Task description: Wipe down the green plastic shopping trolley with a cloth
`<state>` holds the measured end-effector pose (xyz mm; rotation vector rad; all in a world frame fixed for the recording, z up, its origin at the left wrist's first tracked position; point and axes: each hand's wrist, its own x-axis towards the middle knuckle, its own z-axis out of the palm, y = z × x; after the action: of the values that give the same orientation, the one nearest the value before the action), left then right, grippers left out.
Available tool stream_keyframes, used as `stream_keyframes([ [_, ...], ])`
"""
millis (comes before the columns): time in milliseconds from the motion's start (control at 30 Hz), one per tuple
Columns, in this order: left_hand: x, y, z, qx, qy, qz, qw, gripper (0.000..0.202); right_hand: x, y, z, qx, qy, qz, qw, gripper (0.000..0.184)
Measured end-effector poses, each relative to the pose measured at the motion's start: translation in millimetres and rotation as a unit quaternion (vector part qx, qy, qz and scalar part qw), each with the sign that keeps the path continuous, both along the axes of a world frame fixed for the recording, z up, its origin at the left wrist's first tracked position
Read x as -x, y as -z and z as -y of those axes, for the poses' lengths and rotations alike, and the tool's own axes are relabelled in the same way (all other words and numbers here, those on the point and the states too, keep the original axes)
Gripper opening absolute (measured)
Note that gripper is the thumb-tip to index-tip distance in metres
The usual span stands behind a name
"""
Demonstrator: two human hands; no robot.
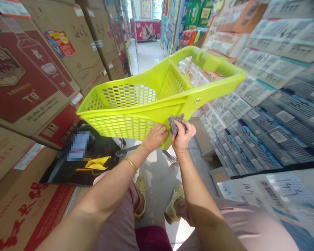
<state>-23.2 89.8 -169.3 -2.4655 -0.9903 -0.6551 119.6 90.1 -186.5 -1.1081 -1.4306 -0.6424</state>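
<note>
A lime-green plastic shopping cart (170,101) stands across the aisle in front of me, its looped handle to the upper right and its perforated basket to the left. My left hand (157,135), with a gold bangle at the wrist, has its fingers curled on the lower side of the cart. Just to the right, my right hand (183,134) presses a crumpled grey cloth (176,123) against the cart's side below the handle joint. The fingertips of my left hand are partly hidden. Nothing shows inside the part of the basket that I can see.
Stacked cardboard cartons (60,38) line the left side. A black bag (81,167) with yellow pieces lies by them. Packaged goods (256,129) fill the right side. Behind the cart, the tiled aisle (149,52) runs to a pink chest (148,31). My shoes are below.
</note>
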Motion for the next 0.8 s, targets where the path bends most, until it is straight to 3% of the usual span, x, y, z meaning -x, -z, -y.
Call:
stream_keyframes([
  [100,-1,-3.4,3,-0.003,-0.002,-0.038,0.999,0.025,-6,-31.2,-12,-0.027,-0.003,0.000,1.000,0.033],
  [200,-2,-4.4,6,-0.014,-0.008,-0.061,0.998,0.023,-9,-41.7,-20,-0.007,0.011,-0.005,1.000,0.033],
  [300,-4,-2.0,6,-0.023,-0.014,-0.057,0.998,0.024,-7,-25.9,-19,0.017,0.015,0.011,1.000,0.031],
  [500,-2,2.2,0,-0.010,0.004,-0.032,0.999,0.018,2,38.6,-5,0.034,0.001,0.028,0.999,0.026],
  [600,1,0.6,-1,0.000,0.013,-0.037,0.999,0.018,1,60.5,-1,0.066,0.009,0.024,0.998,0.024],
  [700,1,-1.0,0,0.013,0.011,-0.042,0.999,0.018,-2,59.8,-1,0.069,0.006,0.028,0.997,0.025],
  [800,1,-0.4,0,0.005,0.008,-0.042,0.999,0.021,-5,35.8,-5,0.046,0.002,0.025,0.999,0.027],
])
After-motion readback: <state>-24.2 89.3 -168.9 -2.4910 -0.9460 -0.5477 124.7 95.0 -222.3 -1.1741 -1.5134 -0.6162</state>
